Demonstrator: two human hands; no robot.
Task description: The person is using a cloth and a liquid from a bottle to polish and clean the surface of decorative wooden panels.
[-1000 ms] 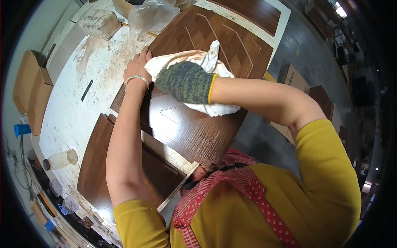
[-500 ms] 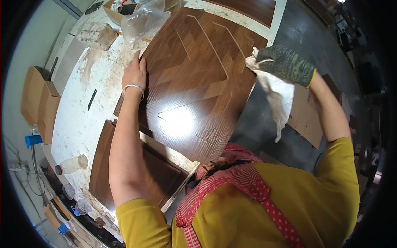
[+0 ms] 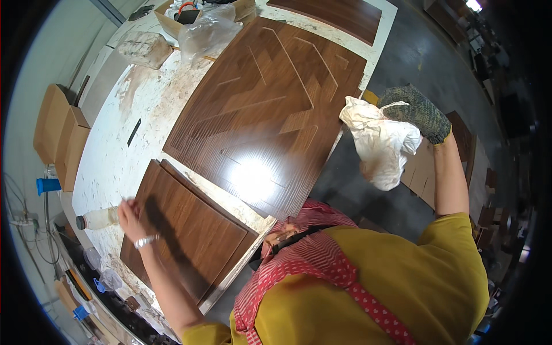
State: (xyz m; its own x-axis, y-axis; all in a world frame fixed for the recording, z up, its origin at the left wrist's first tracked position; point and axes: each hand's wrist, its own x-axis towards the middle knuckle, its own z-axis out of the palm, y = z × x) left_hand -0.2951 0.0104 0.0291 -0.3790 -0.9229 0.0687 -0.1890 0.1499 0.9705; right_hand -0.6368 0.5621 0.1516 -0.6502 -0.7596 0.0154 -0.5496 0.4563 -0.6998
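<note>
My right hand (image 3: 417, 112) wears a dark knitted glove and is closed on a crumpled white cloth (image 3: 382, 141). The cloth hangs down beside the right edge of a large dark brown wooden panel (image 3: 270, 109) with grooved slanted lines. A bright light glares on the panel's lower part. My bare left hand (image 3: 132, 221), a bracelet at the wrist, is at the end of a bottle with a dark cap (image 3: 98, 218), over the edge of a smaller stack of brown panels (image 3: 190, 230). Its fingers are blurred, and I cannot tell whether they touch the bottle.
On the white, stained table (image 3: 109, 155) lie a dark flat strip (image 3: 134, 132), a wrapped block (image 3: 144, 49) and a clear plastic bag (image 3: 204, 34) by an open box (image 3: 167, 23). Another brown panel (image 3: 333, 14) lies at the far edge. An open cardboard box (image 3: 60, 132) stands left.
My left hand has left the large panel's left edge and moved down and left to the bottle. My right hand has moved slightly right and down, lifting the cloth off the panel's edge.
</note>
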